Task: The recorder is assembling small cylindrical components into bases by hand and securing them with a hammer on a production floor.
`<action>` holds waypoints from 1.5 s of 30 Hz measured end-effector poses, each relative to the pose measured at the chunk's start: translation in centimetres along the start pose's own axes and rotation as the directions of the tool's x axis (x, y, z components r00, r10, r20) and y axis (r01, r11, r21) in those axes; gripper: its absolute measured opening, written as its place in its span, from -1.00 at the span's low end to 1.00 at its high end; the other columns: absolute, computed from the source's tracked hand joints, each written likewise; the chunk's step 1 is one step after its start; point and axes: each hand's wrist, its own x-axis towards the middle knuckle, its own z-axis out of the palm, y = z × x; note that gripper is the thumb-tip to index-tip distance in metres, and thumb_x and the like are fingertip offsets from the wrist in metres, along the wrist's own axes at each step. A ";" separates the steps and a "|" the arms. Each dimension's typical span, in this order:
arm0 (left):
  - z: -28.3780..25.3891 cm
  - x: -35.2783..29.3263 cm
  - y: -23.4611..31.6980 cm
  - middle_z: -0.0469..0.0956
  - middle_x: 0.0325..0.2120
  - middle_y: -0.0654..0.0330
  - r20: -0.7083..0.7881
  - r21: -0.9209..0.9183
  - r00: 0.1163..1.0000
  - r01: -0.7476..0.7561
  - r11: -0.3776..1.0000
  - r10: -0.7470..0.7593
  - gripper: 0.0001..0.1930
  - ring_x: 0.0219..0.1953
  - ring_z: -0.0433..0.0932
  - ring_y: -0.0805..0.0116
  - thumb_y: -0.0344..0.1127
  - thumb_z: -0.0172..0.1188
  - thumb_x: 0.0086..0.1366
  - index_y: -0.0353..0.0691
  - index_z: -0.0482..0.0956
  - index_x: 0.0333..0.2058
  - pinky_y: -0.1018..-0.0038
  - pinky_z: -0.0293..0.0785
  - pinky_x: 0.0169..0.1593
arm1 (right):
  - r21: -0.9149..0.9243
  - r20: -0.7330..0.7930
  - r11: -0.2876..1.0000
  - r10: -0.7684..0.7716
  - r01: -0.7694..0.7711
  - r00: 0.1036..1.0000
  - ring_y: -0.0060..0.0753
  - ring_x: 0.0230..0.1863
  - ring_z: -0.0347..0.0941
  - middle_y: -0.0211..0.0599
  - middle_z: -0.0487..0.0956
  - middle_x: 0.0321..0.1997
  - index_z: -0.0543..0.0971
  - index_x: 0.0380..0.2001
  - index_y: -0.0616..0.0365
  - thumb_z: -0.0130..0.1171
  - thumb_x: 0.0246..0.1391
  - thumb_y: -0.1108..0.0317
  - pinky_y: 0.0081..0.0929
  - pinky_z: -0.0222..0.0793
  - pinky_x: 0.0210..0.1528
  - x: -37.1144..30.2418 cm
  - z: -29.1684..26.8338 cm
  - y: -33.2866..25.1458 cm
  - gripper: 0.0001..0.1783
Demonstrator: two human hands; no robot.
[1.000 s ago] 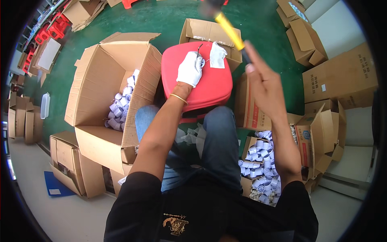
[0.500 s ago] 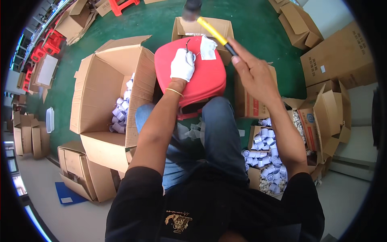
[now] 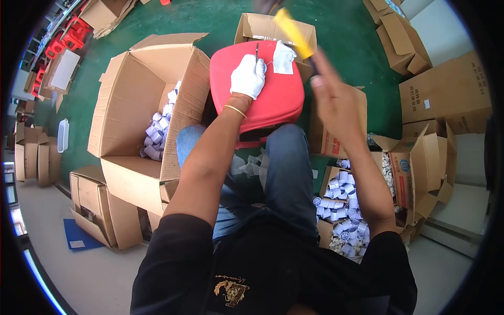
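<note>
Your gloved left hand (image 3: 248, 76) pinches a thin metal pin (image 3: 256, 52) upright on the red stool (image 3: 262, 100) — your right hand (image 3: 336, 102), closed around the raised yellow-handled hammer (image 3: 291, 26), could strike those fingers if it lands off-line.

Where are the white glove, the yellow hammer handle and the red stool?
white glove (image 3: 248, 76), head view, on the back of the gloved left hand.
yellow hammer handle (image 3: 292, 25), head view, on the middle of the handle, above the right hand.
red stool (image 3: 275, 102), head view, on the bare seat top.
</note>
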 end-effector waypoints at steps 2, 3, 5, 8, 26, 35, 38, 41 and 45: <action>0.1 0.7 0.1 0.56 -0.37 0.00 -0.002 0.002 0.999 -0.050 0.999 0.050 -0.77 -0.35 0.55 -0.09 -0.19 0.02 0.33 -0.24 0.50 -0.25 0.23 0.49 -0.24 | -0.171 0.252 0.968 0.225 -0.186 0.941 -0.14 -0.39 0.55 -0.03 0.66 -0.12 0.37 0.29 0.00 -0.08 0.29 0.31 -0.25 0.35 -0.33 -0.4 1.0 1.4 -0.50; 0.0 1.2 0.1 0.56 -0.37 0.00 -0.007 0.001 0.998 -0.063 0.998 0.063 -0.77 -0.35 0.55 -0.09 -0.19 0.02 0.33 -0.24 0.50 -0.25 0.23 0.49 -0.24 | -0.170 0.239 0.968 0.223 -0.185 0.945 -0.14 -0.39 0.55 -0.03 0.66 -0.12 0.37 0.29 0.00 -0.08 0.29 0.31 -0.25 0.35 -0.33 0.0 0.7 1.1 -0.50; -0.3 1.3 0.3 0.57 -0.36 0.00 -0.020 -0.075 0.999 -0.036 0.997 0.035 -0.79 -0.35 0.55 -0.07 -0.22 0.03 0.32 -0.24 0.51 -0.25 0.24 0.50 -0.23 | -0.020 0.136 0.977 0.211 -0.210 0.968 -0.25 -0.36 0.53 -0.12 0.64 -0.04 0.37 0.30 0.05 -0.09 0.30 0.31 -0.33 0.35 -0.30 0.1 -0.8 -0.5 -0.50; -0.7 0.6 0.5 0.57 -0.36 0.01 -0.011 -0.145 1.000 -0.010 0.989 0.008 -0.81 -0.35 0.55 -0.06 -0.25 0.04 0.32 -0.24 0.52 -0.25 0.25 0.50 -0.22 | 0.171 -0.001 0.958 0.232 -0.229 0.973 -0.35 -0.24 0.52 -0.19 0.60 0.07 0.36 0.30 0.10 -0.09 0.31 0.31 -0.44 0.36 -0.19 -1.2 -3.1 -2.2 -0.49; -17.1 7.9 -9.2 0.61 -0.29 0.03 -0.121 -0.678 0.903 0.228 0.698 -0.413 -0.74 -0.41 0.56 0.29 -0.32 -0.13 0.45 -0.27 0.54 -0.30 0.52 0.49 -0.38 | 0.413 -0.014 0.741 0.586 -0.529 0.810 -0.38 -0.28 0.42 -0.22 0.55 -0.26 0.48 -0.13 0.24 0.00 0.31 0.24 -0.47 0.35 -0.16 -17.6 7.2 29.7 -0.73; -27.9 1.1 -14.6 0.61 -0.53 0.26 0.140 0.577 0.863 0.327 0.748 -0.485 -0.74 -0.52 0.51 0.39 -0.23 0.06 0.29 -0.17 0.72 -0.31 0.54 0.46 -0.38 | -0.488 -0.427 0.585 0.487 -0.648 0.762 0.11 -0.09 0.49 -0.04 0.56 -0.01 0.56 0.02 0.04 0.19 -0.01 0.11 -0.15 0.43 -0.08 -19.9 7.0 37.4 -0.50; -27.7 1.0 -12.7 0.64 -0.45 0.21 -0.318 0.480 0.819 0.574 0.663 -0.478 -0.70 -0.45 0.58 0.34 -0.17 0.01 0.35 -0.21 0.68 -0.25 0.48 0.55 -0.31 | -0.128 -0.624 0.792 0.404 -0.598 0.669 -0.10 -0.29 0.49 -0.13 0.57 -0.20 0.58 -0.07 0.12 0.20 0.05 0.26 -0.27 0.42 -0.21 -25.1 5.5 30.0 -0.64; -25.9 0.3 -11.8 0.68 -0.38 0.16 -0.761 0.233 0.510 0.792 0.564 -0.402 -0.64 -0.38 0.65 0.28 -0.12 -0.05 0.41 -0.24 0.64 -0.19 0.42 0.65 -0.25 | 0.184 -0.526 0.552 0.754 -0.813 0.393 -0.15 -0.49 0.46 -0.17 0.58 -0.49 0.63 -0.22 0.16 0.15 0.06 0.32 -0.28 0.37 -0.36 -36.4 4.2 20.8 -0.76; -29.1 -1.6 -14.2 0.68 -0.30 0.11 -0.643 0.076 0.550 0.739 0.670 -0.533 -0.61 -0.29 0.68 0.21 -0.10 -0.07 0.44 -0.29 0.61 -0.13 0.37 0.68 -0.15 | 0.008 -0.260 0.317 0.917 -0.948 0.304 -0.22 -0.60 0.41 -0.20 0.58 -0.45 0.57 -0.13 0.19 0.13 0.16 0.26 -0.35 0.36 -0.46 -54.1 11.9 14.8 -0.72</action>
